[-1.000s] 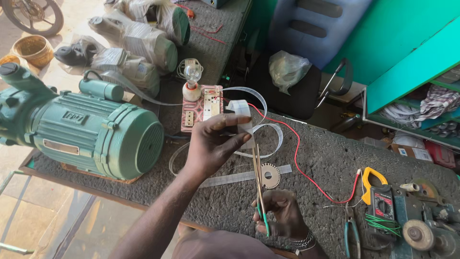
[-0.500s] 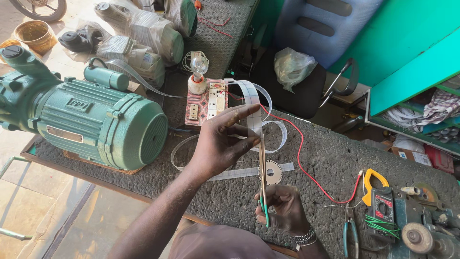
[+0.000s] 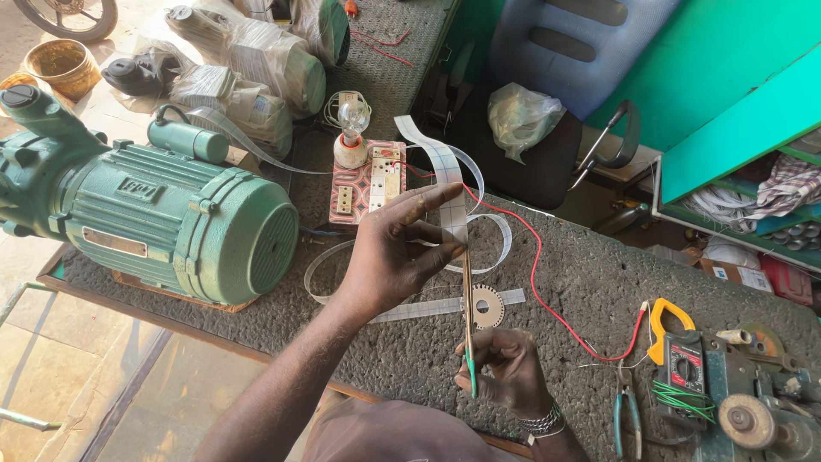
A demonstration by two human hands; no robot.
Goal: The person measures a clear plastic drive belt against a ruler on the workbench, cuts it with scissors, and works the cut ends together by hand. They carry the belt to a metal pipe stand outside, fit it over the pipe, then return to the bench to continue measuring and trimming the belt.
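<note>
left hand (image 3: 402, 257) pinching strip (image 3: 451, 192), right hand (image 3: 506, 372) gripping rod (image 3: 467, 299)

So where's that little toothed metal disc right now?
The toothed disc lies flat on the grey benchtop, just right of the thin stick held by the right hand, below the left hand.

A rough grey workbench (image 3: 599, 282) stands before a green wall (image 3: 710, 60), sunlit sandy floor (image 3: 51, 342) beside it.
</note>
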